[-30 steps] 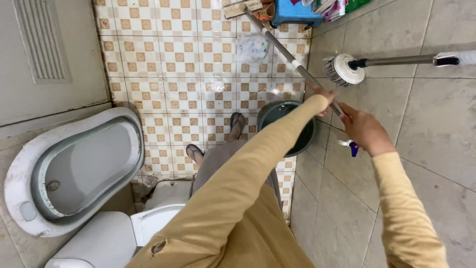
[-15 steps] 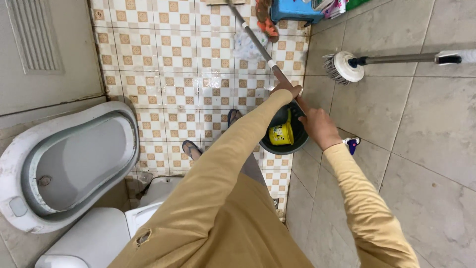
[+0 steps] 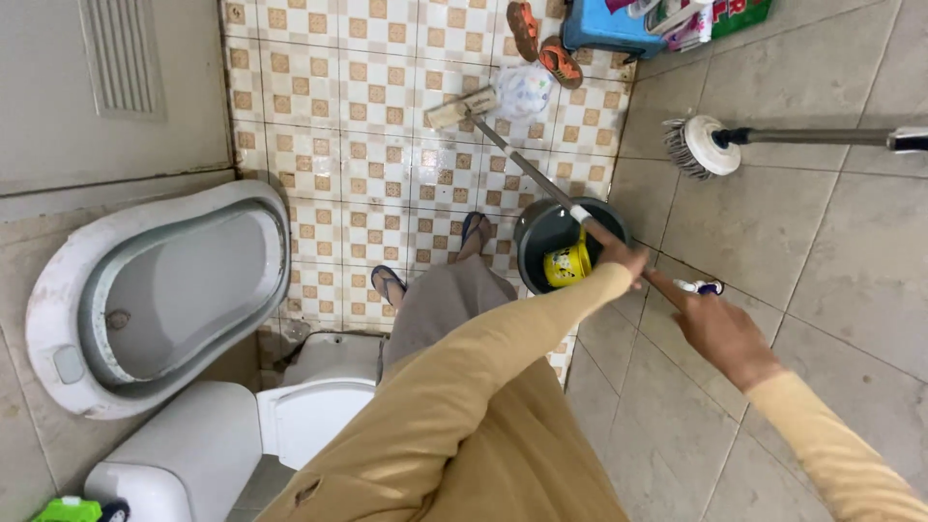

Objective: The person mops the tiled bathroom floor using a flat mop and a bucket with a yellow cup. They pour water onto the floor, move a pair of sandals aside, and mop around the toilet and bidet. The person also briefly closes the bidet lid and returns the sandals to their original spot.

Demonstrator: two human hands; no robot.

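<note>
The mop (image 3: pixel 527 164) lies slanted across the picture. Its flat head rests on the checkered floor (image 3: pixel 329 116), just beside a crumpled plastic bag (image 3: pixel 523 90), and its metal pole runs down to the right, passing over the rim of the bucket (image 3: pixel 534 235). The left hand (image 3: pixel 619 256) closes around the pole just past the bucket, fingers wrapped on it. The right hand (image 3: pixel 720 329) grips the lower end of the pole, near the grey tiled wall (image 3: pixel 822 251), also with fingers curled tight. Both arms wear yellow sleeves.

Inside the dark bucket stands a yellow cup (image 3: pixel 565 263). Near the right hand, a small blue and white object (image 3: pixel 698 287) is seen; I cannot tell what it is. Higher on the wall side hangs a round brush (image 3: pixel 704 145) with a long handle.

The person's feet in sandals (image 3: pixel 387 282) stand on the floor beside the bucket. To the left there is a grey baby tub (image 3: pixel 58 319) leaning, and below it a white toilet (image 3: pixel 242 435). At the top, a blue stool (image 3: pixel 604 29) and orange slippers (image 3: pixel 541 43) are seen.
</note>
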